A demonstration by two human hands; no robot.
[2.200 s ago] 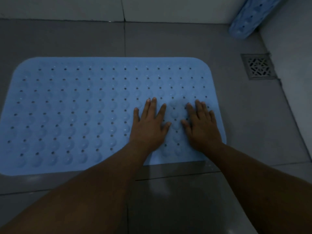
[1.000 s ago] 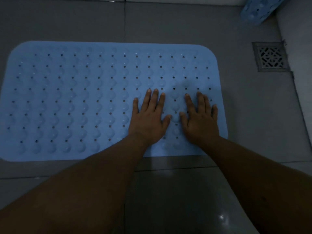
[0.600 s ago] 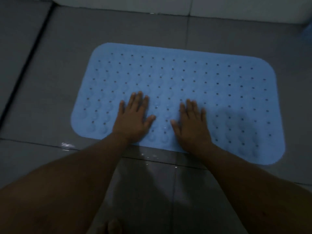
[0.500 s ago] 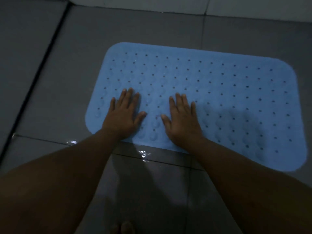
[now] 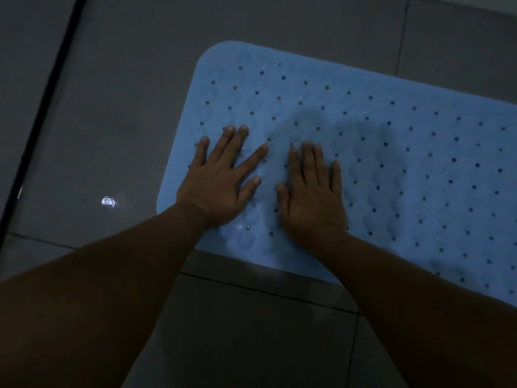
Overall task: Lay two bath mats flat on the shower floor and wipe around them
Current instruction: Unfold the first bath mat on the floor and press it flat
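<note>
**A:** Where was the mat relative to your hands?

**B:** Blue bath mat [image 5: 391,163] lay flat on the grey tiled floor [image 5: 126,121]. Both my hands were on top of it, at its left end, near the front edge. Most of the mat ran off to my right and out of the picture.

**A:** Left hand?

**B:** My left hand [image 5: 221,180] was palm down, fingers straight and spread, thumb out toward the right hand. It pressed on the mat just inside the left edge. The wrist sat over the mat's front-left corner.

**A:** Right hand?

**B:** My right hand [image 5: 313,197] was palm down too, fingers straight and closer together, slightly blurred at the tips. It was flat on the mat just beside the left hand, thumbs near each other but apart. Neither hand gripped anything.

**A:** Mat condition?

**B:** Rows of small holes and round bumps across it. A darker patch showed beyond my right fingertips; couldn't tell if it was shadow or a ripple. Rounded far-left corner lay down on the tile.

**A:** Floor?

**B:** Dark and dim. A small bright glint [image 5: 108,202] sat on the tile left of the mat, well apart from my left hand. A dark line [image 5: 42,121] ran diagonally along the far left. A grout line crossed under my forearms, just in front of the mat's front edge.
</note>
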